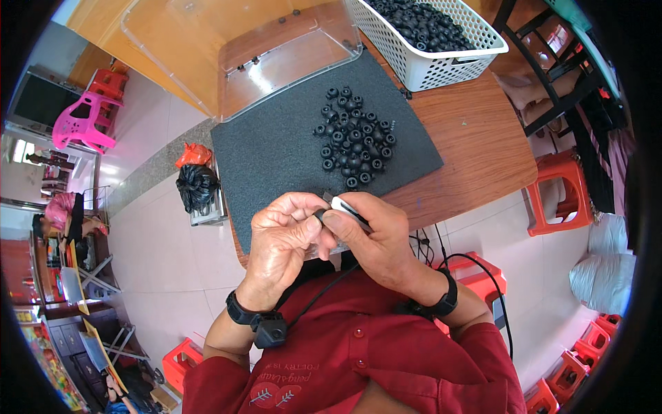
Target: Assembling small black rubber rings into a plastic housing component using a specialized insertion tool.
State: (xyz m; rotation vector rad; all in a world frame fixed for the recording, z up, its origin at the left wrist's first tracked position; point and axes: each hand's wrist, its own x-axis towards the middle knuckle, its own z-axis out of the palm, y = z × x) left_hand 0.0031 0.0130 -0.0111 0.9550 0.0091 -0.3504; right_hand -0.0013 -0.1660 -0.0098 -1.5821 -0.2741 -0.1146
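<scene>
My left hand [281, 238] is closed, pinching a small black rubber-like part [319, 214] between thumb and fingers. In my right hand [372, 234] is a white tool with a black strip, which looks like a utility knife [349, 210]. Its tip points at the fingers of my left hand, close to the black part; whether it touches the part I cannot tell. Just beyond both hands, a pile of round black parts with holes in them [355, 141] lies on a dark grey mat [276, 159].
A clear plastic bin [172, 55] with a few black bits stands at the far left of the wooden table [476, 138]. A white perforated basket [455, 69] full of black parts is at the far right. Red stools [562, 193] and a black cable [493, 276] are at the right.
</scene>
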